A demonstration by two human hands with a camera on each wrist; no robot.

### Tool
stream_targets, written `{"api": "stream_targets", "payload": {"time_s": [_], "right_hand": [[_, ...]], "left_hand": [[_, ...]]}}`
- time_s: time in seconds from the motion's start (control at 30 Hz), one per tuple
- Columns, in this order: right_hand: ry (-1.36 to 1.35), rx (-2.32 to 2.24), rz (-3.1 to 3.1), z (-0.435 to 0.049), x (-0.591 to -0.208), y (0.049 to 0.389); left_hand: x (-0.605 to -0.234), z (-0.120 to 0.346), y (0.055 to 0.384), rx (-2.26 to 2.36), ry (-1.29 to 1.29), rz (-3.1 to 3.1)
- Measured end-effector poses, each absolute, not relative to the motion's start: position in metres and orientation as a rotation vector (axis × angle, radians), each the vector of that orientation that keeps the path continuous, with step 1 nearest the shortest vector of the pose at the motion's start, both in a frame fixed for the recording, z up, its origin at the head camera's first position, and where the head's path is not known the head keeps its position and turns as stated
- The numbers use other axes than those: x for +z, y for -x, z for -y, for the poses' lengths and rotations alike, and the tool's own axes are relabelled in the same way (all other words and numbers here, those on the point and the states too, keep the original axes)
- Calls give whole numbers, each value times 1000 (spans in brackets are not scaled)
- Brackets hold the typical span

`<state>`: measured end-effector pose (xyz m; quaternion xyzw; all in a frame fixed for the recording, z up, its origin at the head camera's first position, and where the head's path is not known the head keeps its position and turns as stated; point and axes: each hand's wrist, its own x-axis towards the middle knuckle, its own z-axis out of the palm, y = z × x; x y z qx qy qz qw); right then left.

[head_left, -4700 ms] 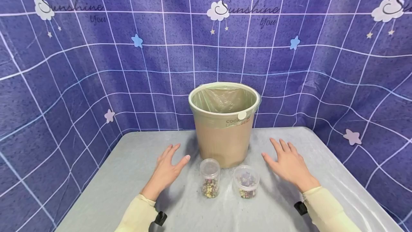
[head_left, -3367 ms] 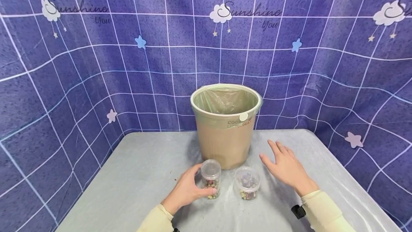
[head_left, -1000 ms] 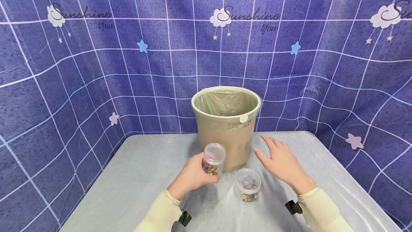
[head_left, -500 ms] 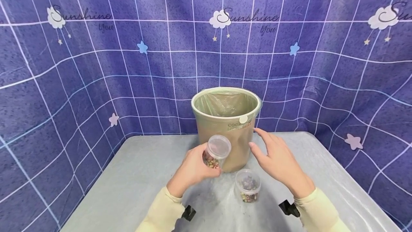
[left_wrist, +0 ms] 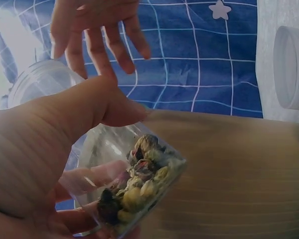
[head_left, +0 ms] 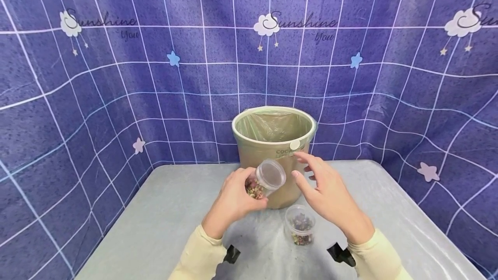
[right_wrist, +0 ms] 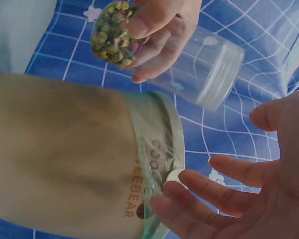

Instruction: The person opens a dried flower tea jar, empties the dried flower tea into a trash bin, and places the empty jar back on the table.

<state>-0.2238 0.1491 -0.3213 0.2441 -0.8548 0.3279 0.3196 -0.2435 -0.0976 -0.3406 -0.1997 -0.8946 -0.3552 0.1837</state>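
My left hand grips a tall clear plastic jar of dried flower buds, raised in front of the bin. Its lid is on, and the jar leans over to the right. In the left wrist view the buds lie toward the jar's bottom, partly behind fingers. My right hand hovers just right of the lid, fingers spread and holding nothing. The right wrist view has these fingers apart from the jar's lid end. A shorter lidded jar with similar buds stands on the table below.
The beige bin, lined with a thin greenish bag, stands upright at the back of the grey-covered table. A blue gridded curtain encloses the table at the back and sides.
My left hand took hold of the tall jar, lifted it from the table and tipped it rightward. My right hand moved left, toward its lid. The short jar stayed put.
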Motion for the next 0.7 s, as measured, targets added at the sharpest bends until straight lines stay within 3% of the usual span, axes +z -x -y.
{"api": "stream_targets", "payload": {"time_s": [0.7], "right_hand": [[-695, 1032, 2346, -139, -336, 234]], "left_hand": [[-351, 93, 242, -937, 516, 2481]]}}
